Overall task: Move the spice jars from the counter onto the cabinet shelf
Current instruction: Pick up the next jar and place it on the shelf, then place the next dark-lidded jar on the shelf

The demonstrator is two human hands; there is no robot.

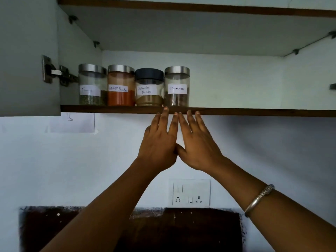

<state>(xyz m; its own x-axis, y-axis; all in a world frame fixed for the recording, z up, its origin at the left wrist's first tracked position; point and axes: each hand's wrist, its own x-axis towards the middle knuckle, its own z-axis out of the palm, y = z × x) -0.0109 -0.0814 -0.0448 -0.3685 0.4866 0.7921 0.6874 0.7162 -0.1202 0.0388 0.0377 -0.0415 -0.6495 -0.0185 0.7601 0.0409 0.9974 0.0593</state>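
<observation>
**Right, four jars up on the shelf, both my hands empty beneath them**

Up I look into the open cabinet, and there they stand in a row at the left end of the cabinet shelf, right at its front edge. Far left, a steel-lidded jar of green herbs, its label too faint for me to read. Touching it on the right, the red chilli powder jar, steel lid, orange-red powder filling most of it. Next, the coriander powder jar, shorter, with a black lid and tan powder low in the glass. Last in line, the cinnamon jar, steel lid, dark brown pieces at the bottom. All four upright, packed side by side.

My left hand is raised just below the shelf edge, fingers spread and straight, gripping nothing, with its longest fingertip reaching the shelf's dark front lip beneath the cinnamon jar. My right hand is beside it, flat and open too, fingertips at the same lip, thumbs of both hands meeting in the middle. A silver bangle sits on my right forearm.

The cabinet door hangs open on the left, its hinge near the herb jar. Below on the wall, a white socket plate.
</observation>
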